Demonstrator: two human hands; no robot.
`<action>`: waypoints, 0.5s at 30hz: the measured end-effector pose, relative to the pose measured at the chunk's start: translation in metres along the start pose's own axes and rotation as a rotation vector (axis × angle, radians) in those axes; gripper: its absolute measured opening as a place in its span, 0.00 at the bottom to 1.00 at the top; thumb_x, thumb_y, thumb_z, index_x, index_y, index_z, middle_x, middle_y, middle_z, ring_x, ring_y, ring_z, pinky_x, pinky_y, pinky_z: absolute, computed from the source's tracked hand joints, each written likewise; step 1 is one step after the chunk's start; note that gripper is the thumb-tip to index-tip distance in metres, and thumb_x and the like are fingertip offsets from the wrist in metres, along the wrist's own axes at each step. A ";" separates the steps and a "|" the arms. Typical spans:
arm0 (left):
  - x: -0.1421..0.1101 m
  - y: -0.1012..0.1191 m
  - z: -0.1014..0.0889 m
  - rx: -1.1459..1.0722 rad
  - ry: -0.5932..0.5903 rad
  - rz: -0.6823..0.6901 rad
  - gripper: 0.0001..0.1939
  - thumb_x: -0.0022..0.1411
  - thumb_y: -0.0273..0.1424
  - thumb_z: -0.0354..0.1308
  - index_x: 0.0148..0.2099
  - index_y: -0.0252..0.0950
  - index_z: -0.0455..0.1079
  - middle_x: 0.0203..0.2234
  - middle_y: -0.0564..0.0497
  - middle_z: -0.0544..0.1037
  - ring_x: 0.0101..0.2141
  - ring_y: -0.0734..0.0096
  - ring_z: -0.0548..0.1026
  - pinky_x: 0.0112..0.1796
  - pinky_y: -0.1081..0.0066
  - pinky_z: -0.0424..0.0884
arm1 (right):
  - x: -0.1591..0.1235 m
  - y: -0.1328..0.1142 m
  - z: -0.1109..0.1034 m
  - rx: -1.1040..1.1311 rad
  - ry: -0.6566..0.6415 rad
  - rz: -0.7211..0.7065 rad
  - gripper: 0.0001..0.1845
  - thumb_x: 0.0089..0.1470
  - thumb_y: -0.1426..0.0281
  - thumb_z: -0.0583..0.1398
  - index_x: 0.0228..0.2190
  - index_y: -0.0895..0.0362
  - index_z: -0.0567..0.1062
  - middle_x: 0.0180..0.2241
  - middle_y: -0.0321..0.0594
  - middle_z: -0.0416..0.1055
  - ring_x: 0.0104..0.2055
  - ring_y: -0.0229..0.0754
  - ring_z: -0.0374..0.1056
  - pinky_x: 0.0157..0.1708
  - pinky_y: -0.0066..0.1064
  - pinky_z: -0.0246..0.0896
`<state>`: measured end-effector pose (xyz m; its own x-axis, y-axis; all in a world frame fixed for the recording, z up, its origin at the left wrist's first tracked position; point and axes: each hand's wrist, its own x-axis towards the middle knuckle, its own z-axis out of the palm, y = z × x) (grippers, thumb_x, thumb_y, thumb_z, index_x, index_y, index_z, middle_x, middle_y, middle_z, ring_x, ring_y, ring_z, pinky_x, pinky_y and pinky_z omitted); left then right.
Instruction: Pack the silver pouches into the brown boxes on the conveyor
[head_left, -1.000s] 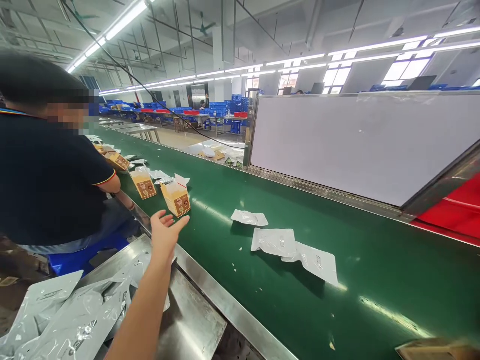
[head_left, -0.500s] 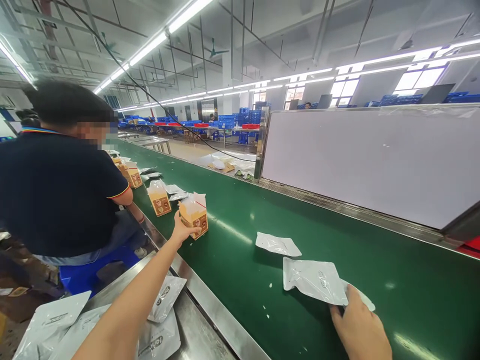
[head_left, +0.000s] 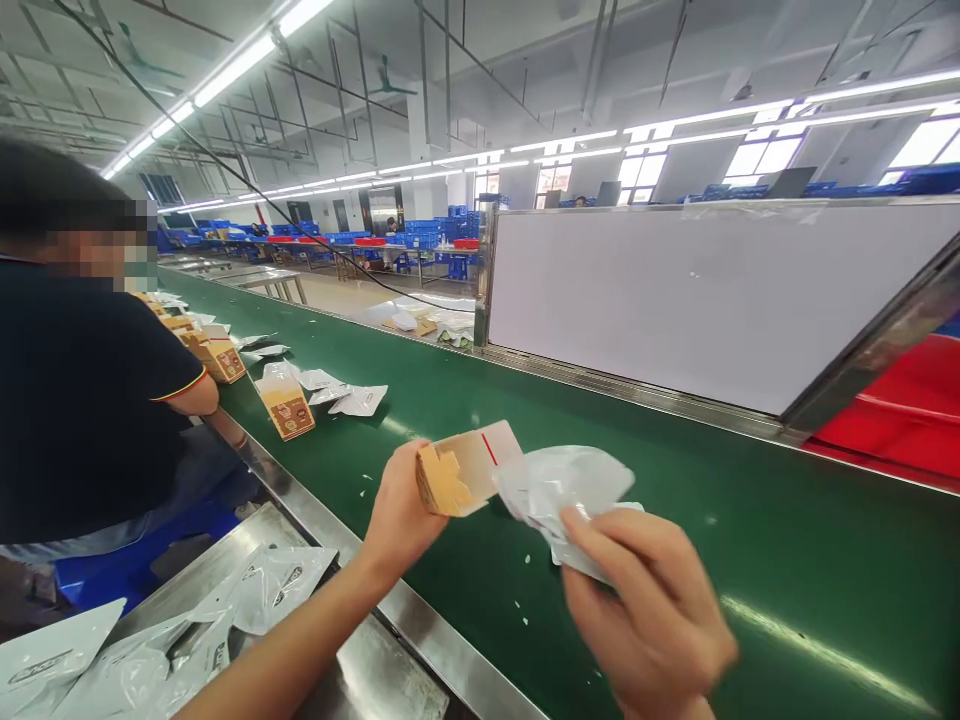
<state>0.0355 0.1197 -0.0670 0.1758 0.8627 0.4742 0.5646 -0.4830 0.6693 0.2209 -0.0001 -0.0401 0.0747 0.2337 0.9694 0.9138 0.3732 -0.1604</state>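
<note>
My left hand (head_left: 401, 510) is wrapped round a small orange-brown carton (head_left: 457, 475), held tipped above the green conveyor belt (head_left: 465, 630). Its flaps are spread, and one with a red line points right. My right hand (head_left: 645, 600) pinches white pouches (head_left: 570, 485) between thumb and fingers, their near ends at the carton's flaps. Whether they are inside the carton I cannot tell. Further left on the belt stands another open carton (head_left: 289, 408) with a pouch in its top, and loose pouches (head_left: 360, 400) lie beside it.
Several printed white pouches (head_left: 270, 585) are heaped on the metal side table (head_left: 390, 660) at lower left. A co-worker in a dark shirt (head_left: 82, 400) sits along the belt at left. A white panel (head_left: 660, 300) borders its far side; a red bin (head_left: 900, 410) stands behind.
My left hand has lifted the carton off the belt, tipping it and moving right. My right hand has picked up the pouches and brought them to the carton. The view has turned right.
</note>
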 end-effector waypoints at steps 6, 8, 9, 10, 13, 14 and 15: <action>-0.045 0.023 0.023 0.092 0.146 0.439 0.25 0.54 0.22 0.54 0.55 0.38 0.56 0.50 0.43 0.70 0.52 0.59 0.68 0.51 0.56 0.68 | -0.002 -0.009 0.005 0.329 -0.724 0.072 0.30 0.48 0.85 0.51 0.52 0.55 0.67 0.47 0.45 0.69 0.49 0.44 0.66 0.46 0.35 0.68; -0.058 0.023 0.034 0.138 0.097 0.472 0.26 0.53 0.20 0.52 0.55 0.38 0.56 0.50 0.42 0.70 0.52 0.59 0.68 0.51 0.53 0.67 | -0.005 -0.003 -0.009 0.467 -1.078 0.126 0.40 0.43 0.80 0.57 0.59 0.56 0.58 0.58 0.47 0.60 0.59 0.49 0.58 0.52 0.38 0.65; -0.065 0.023 0.039 0.155 0.063 0.455 0.27 0.53 0.19 0.52 0.55 0.38 0.56 0.50 0.42 0.70 0.52 0.58 0.68 0.51 0.52 0.67 | -0.007 -0.002 -0.014 0.515 -1.185 0.153 0.45 0.41 0.77 0.60 0.61 0.56 0.54 0.60 0.47 0.56 0.61 0.51 0.54 0.54 0.39 0.64; -0.071 0.026 0.044 0.161 0.031 0.428 0.29 0.52 0.19 0.52 0.56 0.38 0.55 0.50 0.42 0.70 0.52 0.58 0.68 0.51 0.51 0.67 | -0.009 -0.002 -0.019 0.530 -1.227 0.181 0.47 0.39 0.74 0.63 0.61 0.55 0.54 0.61 0.47 0.54 0.62 0.52 0.54 0.54 0.40 0.63; -0.086 0.039 0.052 0.085 -0.141 0.299 0.38 0.48 0.20 0.58 0.61 0.39 0.50 0.54 0.41 0.68 0.55 0.56 0.66 0.53 0.52 0.67 | -0.018 0.002 -0.031 0.369 -1.086 0.224 0.32 0.47 0.73 0.59 0.55 0.53 0.64 0.55 0.44 0.65 0.55 0.51 0.64 0.51 0.42 0.66; -0.088 0.045 0.051 0.054 -0.233 0.257 0.43 0.46 0.23 0.62 0.63 0.39 0.47 0.57 0.40 0.65 0.57 0.54 0.64 0.54 0.51 0.66 | -0.022 0.007 -0.037 0.277 -0.998 0.219 0.24 0.51 0.73 0.55 0.51 0.52 0.68 0.50 0.43 0.70 0.50 0.50 0.68 0.48 0.42 0.68; -0.087 0.050 0.048 0.031 -0.339 0.220 0.48 0.43 0.27 0.65 0.64 0.39 0.46 0.60 0.39 0.61 0.59 0.51 0.61 0.55 0.49 0.65 | -0.027 0.015 -0.046 0.174 -0.898 0.220 0.19 0.54 0.73 0.52 0.47 0.51 0.71 0.46 0.43 0.73 0.46 0.49 0.71 0.44 0.42 0.70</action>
<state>0.0874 0.0274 -0.1025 0.5481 0.7426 0.3849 0.5072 -0.6610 0.5530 0.2514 -0.0424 -0.0600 -0.1636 0.8927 0.4199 0.8376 0.3506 -0.4190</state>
